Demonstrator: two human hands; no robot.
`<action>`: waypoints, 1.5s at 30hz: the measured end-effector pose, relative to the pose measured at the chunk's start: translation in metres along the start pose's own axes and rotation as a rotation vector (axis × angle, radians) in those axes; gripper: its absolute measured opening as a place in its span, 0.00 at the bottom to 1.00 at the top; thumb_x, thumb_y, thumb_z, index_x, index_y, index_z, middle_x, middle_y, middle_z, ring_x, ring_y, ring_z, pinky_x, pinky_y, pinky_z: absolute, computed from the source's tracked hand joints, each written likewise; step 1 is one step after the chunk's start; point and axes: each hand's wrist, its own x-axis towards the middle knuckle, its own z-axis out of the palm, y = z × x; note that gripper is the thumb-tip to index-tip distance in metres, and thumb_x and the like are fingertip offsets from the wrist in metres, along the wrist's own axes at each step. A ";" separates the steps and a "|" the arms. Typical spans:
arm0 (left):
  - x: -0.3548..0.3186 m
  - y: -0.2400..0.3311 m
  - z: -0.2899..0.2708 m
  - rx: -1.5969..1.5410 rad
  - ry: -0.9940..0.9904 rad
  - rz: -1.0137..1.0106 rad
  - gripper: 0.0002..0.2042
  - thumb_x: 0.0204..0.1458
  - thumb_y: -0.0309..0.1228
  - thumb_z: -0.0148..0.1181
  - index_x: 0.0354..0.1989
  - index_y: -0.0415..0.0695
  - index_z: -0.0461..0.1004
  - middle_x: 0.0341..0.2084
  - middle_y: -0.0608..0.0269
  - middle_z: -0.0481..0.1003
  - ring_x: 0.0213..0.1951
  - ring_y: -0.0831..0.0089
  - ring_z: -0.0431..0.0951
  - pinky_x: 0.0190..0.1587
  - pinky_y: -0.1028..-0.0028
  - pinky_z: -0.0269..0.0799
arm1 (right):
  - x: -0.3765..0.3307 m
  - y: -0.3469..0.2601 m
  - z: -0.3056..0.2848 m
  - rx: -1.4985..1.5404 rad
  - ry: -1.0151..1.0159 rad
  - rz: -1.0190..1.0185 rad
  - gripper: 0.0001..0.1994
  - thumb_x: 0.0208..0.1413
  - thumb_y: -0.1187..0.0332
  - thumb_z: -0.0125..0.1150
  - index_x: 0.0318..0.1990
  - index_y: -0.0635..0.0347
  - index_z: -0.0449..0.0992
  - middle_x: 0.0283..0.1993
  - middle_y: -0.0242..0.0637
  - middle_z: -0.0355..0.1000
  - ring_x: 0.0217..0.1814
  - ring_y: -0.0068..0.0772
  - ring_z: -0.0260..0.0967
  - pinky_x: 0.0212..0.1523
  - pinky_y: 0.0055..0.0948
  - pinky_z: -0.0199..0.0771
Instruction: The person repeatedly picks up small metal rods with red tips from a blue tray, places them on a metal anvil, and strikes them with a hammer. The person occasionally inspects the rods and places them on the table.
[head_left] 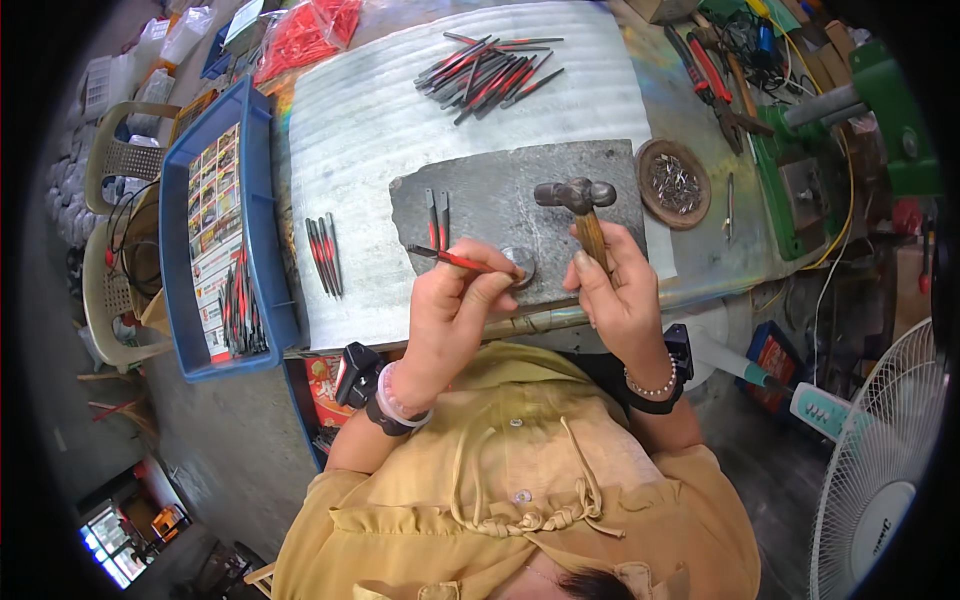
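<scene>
My left hand [452, 305] pinches a slim red-and-black strip-like piece [462, 262], its inner end above a round metal block [521, 266] on a grey stone slab [480, 190]. In my right hand [622, 292] is a small ball-peen hammer [577, 194], gripped by its wooden handle close below the head. The hammer head is over the slab, apart from the strip. Two more dark-and-red strips [438, 218] lie side by side on the slab, just beyond my left hand. My left fingers partly cover the metal block and the strip's near end.
A pile of similar strips [485, 78] lies on the white foam sheet [350, 125], with several more at its left [323, 255]. A blue crate [172, 225] holds others. Right of the slab are a round dish [652, 210] of small metal pins, pliers [727, 122] and a green vise [775, 205].
</scene>
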 end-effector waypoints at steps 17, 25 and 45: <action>0.001 -0.001 0.008 0.201 0.050 0.121 0.03 0.58 0.17 0.52 0.36 0.34 0.73 0.31 0.61 0.74 0.29 0.77 0.77 0.32 0.79 0.76 | 0.001 -0.005 0.000 -0.098 0.026 -0.044 0.11 0.63 0.71 0.54 0.50 0.65 0.71 0.28 0.28 0.71 0.29 0.15 0.65 0.30 0.18 0.64; 0.003 0.000 0.010 0.443 0.010 0.304 0.06 0.53 0.14 0.53 0.36 0.36 0.72 0.29 0.57 0.74 0.27 0.67 0.78 0.29 0.73 0.74 | 0.002 -0.003 0.000 -0.161 0.028 -0.107 0.11 0.62 0.71 0.54 0.50 0.65 0.71 0.27 0.28 0.72 0.27 0.15 0.64 0.29 0.18 0.64; 0.004 0.007 0.006 0.775 -0.038 0.570 0.13 0.45 0.16 0.55 0.39 0.43 0.70 0.29 0.55 0.70 0.27 0.53 0.75 0.26 0.62 0.72 | -0.035 -0.109 -0.007 -0.411 -0.198 -0.316 0.22 0.55 0.78 0.61 0.57 0.67 0.66 0.41 0.47 0.76 0.40 0.43 0.78 0.40 0.31 0.77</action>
